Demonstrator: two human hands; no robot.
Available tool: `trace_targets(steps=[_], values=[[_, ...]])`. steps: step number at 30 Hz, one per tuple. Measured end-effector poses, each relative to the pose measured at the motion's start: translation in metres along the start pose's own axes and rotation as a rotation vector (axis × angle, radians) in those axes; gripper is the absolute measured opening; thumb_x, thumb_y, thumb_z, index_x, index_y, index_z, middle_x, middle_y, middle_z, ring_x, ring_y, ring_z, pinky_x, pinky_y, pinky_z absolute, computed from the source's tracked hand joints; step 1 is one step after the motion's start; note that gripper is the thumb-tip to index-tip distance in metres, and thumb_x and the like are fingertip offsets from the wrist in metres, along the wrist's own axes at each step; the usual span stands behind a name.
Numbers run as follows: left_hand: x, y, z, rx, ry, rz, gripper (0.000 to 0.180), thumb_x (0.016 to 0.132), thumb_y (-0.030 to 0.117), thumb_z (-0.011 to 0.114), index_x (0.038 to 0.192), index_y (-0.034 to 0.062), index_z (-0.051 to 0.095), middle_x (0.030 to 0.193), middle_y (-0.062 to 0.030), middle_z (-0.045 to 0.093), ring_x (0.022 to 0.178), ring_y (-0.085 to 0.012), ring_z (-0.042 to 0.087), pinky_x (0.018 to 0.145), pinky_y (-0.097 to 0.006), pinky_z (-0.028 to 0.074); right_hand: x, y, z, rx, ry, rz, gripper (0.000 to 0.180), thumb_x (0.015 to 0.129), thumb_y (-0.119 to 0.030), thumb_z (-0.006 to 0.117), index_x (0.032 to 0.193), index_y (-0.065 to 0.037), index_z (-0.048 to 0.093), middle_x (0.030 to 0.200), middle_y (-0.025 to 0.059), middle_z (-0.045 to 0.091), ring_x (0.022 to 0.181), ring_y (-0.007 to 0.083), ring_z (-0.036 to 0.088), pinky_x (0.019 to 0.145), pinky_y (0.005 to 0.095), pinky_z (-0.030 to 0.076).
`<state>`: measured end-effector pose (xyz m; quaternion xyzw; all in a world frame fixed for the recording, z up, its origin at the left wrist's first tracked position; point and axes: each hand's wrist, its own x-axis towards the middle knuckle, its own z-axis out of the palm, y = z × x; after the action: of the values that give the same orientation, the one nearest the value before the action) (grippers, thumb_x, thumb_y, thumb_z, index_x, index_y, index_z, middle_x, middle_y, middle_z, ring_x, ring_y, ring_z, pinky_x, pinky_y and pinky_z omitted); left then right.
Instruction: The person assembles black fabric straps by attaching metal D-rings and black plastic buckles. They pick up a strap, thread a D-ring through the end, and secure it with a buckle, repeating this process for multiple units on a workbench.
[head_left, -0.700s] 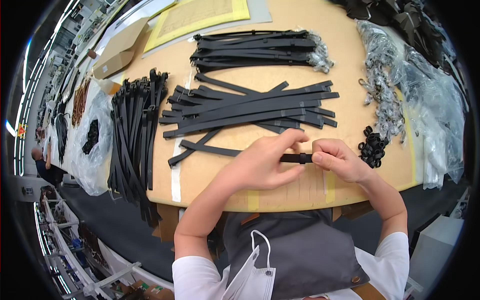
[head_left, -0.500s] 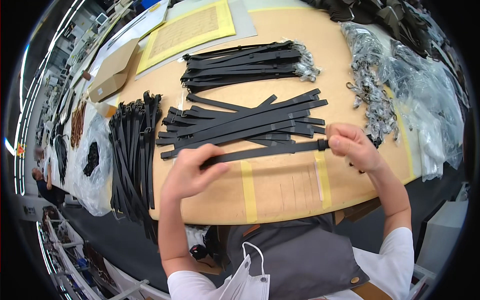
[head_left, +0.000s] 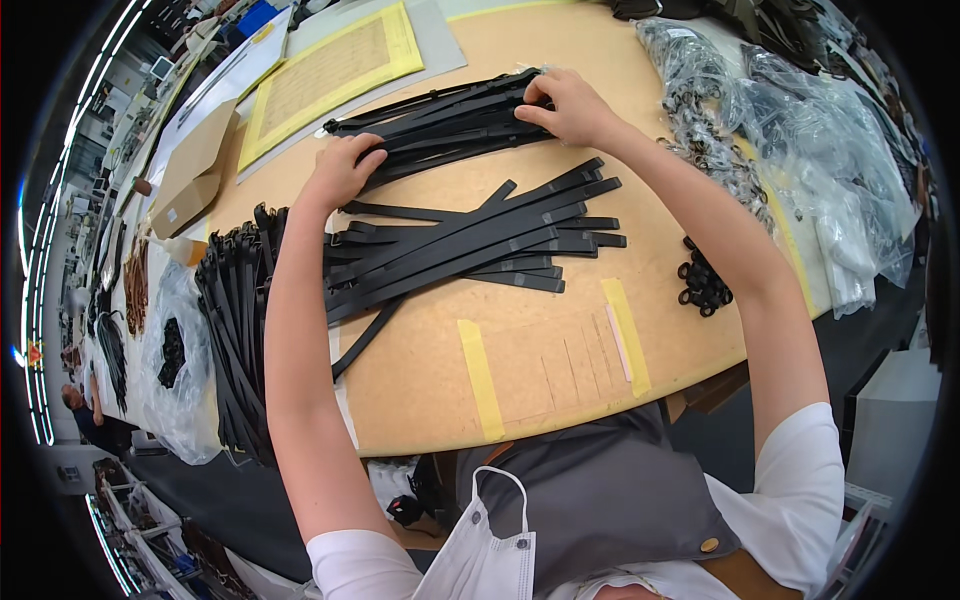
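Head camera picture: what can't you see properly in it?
In the head view:
Upper black strap bundle: right ends partly hidden by the right hand.
Left black strap pile: right side covered by the left forearm.
Dark pile, upper right: cut off by the top edge.
Yellow-bordered sheet: markings too small to read.

The right grip [head_left: 577, 112] mostly covers the right end of the upper strap bundle [head_left: 450, 125]; what it holds is unclear. The left forearm [head_left: 308, 400] hides left ends of the middle straps [head_left: 465, 250]. The top edge crops dark pieces [head_left: 775, 30].
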<state>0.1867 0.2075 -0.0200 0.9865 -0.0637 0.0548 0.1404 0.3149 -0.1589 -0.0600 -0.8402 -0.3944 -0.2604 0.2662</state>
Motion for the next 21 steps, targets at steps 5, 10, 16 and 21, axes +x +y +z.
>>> trace_targets(steps=[5, 10, 16, 21], values=[[-0.031, 0.01, 0.015, 0.131, 0.258, 0.04, 0.034, 0.095, 0.035, 0.066, 0.122, 0.0149, 0.068, 0.116, -0.0055, 0.057, 0.117, -0.0254, 0.049, 0.103, -0.042, 0.029, -0.028, -0.069, -0.055, 0.438, -0.452, 0.03, 0.018, 0.087, -0.022, 0.076, 0.091, -0.006, 0.069, 0.09, 0.0064, 0.066, 0.097, 0.0234, 0.059, 0.085, 0.0357, 0.049], [-0.067, 0.102, 0.014, -0.182, 0.224, 0.313, 0.016, 0.085, 0.02, 0.073, 0.095, 0.0092, 0.069, 0.096, -0.0064, 0.059, 0.099, -0.0262, 0.053, 0.09, -0.039, 0.036, -0.076, -0.103, -0.079, 0.376, -0.593, 0.007, 0.018, 0.085, -0.021, 0.077, 0.092, -0.007, 0.068, 0.09, 0.0041, 0.064, 0.095, 0.0232, 0.061, 0.082, 0.0364, 0.051], [-0.112, 0.171, 0.039, -0.107, 0.11, 0.378, 0.022, 0.08, 0.011, 0.076, 0.096, 0.0058, 0.063, 0.092, -0.0071, 0.058, 0.094, -0.0265, 0.055, 0.086, -0.038, 0.041, -0.083, -0.109, -0.068, 0.132, -0.405, -0.354, 0.015, 0.084, -0.019, 0.074, 0.087, -0.007, 0.066, 0.086, 0.0045, 0.061, 0.086, 0.022, 0.062, 0.075, 0.0352, 0.051], [-0.112, 0.17, 0.048, 0.056, 0.157, 0.457, 0.017, 0.082, 0.007, 0.074, 0.093, 0.0041, 0.061, 0.09, -0.0075, 0.059, 0.089, -0.0262, 0.058, 0.081, -0.037, 0.044, -0.085, -0.106, -0.059, -0.01, -0.23, -0.603, 0.013, 0.082, -0.017, 0.073, 0.084, -0.008, 0.064, 0.082, 0.0033, 0.058, 0.079, 0.02, 0.06, 0.071, 0.0329, 0.05]])
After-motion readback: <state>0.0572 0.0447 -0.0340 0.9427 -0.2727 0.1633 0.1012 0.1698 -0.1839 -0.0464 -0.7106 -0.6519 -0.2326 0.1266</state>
